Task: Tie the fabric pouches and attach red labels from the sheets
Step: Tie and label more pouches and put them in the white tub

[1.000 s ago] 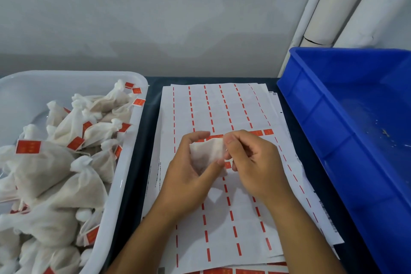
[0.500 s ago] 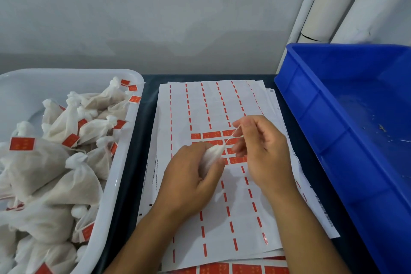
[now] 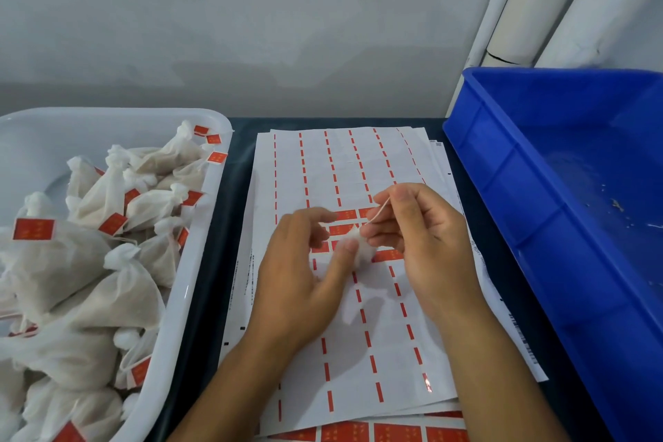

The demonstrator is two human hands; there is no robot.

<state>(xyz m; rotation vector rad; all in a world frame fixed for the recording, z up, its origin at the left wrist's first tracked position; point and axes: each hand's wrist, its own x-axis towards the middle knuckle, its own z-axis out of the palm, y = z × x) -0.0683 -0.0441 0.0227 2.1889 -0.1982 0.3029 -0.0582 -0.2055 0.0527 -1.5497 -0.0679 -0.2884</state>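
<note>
A small white fabric pouch (image 3: 360,248) is bunched between both hands above the label sheets (image 3: 358,334). My left hand (image 3: 301,280) pinches the pouch with thumb and curled fingers. My right hand (image 3: 416,237) pinches the pouch's thin drawstring (image 3: 376,213) between thumb and forefinger, pulling it up and taut. A few red labels (image 3: 346,215) remain on the top sheet just behind the hands; most rows are peeled off. More red labels (image 3: 358,431) show on a lower sheet at the near edge.
A white tub (image 3: 186,298) on the left holds several tied pouches with red labels. A blue plastic crate (image 3: 538,226) stands on the right, holding only crumbs. The dark table, a grey wall and white pipes (image 3: 531,11) lie behind.
The pouch went from spread open between both hands to bunched shut. My right hand has drawn the string out and up to the right, while my left hand keeps hold of the pouch.
</note>
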